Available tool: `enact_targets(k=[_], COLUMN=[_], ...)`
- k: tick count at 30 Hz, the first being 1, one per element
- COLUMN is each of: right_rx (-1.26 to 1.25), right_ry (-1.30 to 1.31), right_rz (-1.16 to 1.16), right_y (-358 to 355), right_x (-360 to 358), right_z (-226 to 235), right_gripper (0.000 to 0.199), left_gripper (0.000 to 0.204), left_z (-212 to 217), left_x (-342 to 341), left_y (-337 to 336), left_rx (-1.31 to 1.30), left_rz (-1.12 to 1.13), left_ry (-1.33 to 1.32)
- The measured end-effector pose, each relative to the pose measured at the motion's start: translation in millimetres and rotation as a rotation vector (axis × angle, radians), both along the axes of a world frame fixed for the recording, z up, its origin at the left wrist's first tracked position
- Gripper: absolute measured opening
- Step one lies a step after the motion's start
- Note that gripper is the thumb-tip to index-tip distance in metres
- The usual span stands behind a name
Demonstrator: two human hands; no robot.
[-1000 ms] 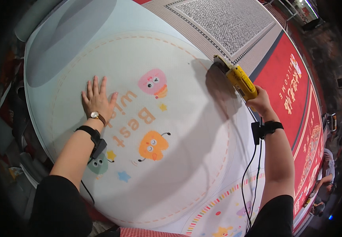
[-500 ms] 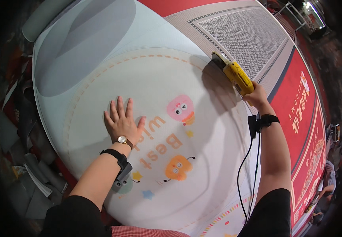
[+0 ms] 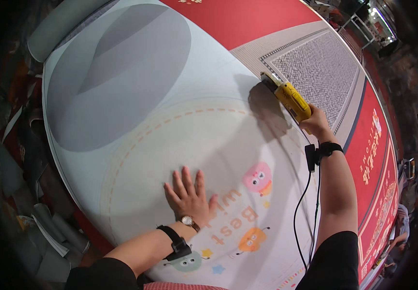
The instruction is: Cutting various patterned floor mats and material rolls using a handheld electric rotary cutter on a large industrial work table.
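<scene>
A pale printed sheet (image 3: 141, 193) with cartoon figures and a dashed orange ring spreads before me. My left hand (image 3: 188, 195) presses flat on it, fingers apart, above the upside-down lettering. In my right hand (image 3: 316, 122) is a yellow handheld electric cutter (image 3: 293, 100), gripped by its rear end. Its dark blade end points up and left, at the border between the pale print and a grey-patterned mat print (image 3: 310, 72). The shadow hides where the blade meets the sheet. Black cables (image 3: 301, 208) hang beside my right forearm, from the band on my wrist.
A grey roll (image 3: 56, 36) lies at the far left edge. Red printed sheet sections (image 3: 267, 19) lie at the back and right. Grey offcuts and rolls (image 3: 56, 232) are heaped at the lower left. Another person (image 3: 402, 224) is at the right edge.
The printed sheet has shifted toward me and to the right, my flat left hand moving along with it. My right hand and the cutter sit only slightly lower in view.
</scene>
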State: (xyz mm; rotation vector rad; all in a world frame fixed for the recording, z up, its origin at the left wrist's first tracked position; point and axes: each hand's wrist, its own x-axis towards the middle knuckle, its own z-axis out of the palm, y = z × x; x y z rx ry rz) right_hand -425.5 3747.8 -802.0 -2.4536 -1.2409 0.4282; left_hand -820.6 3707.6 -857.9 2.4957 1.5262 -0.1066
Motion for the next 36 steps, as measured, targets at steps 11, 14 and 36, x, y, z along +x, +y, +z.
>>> enact_targets(k=[11,14,36], right_rx=[-0.092,-0.064,0.007], right_ry=[0.034,0.023,0.061], right_rz=[0.001,0.003,-0.015], right_y=[103,125,247], right_x=[-30,-32,-71], right_z=[10,2,5], right_gripper=[0.049,0.050,0.041], left_gripper=[0.070,0.066,0.070], left_z=[-20,-19,-8], left_x=[-63,-63,-57], left_y=[292,356,356], left_rx=[0.392,0.358,0.136], left_rz=[0.033,0.148,0.146], left_ry=[-0.200,0.106,0.060])
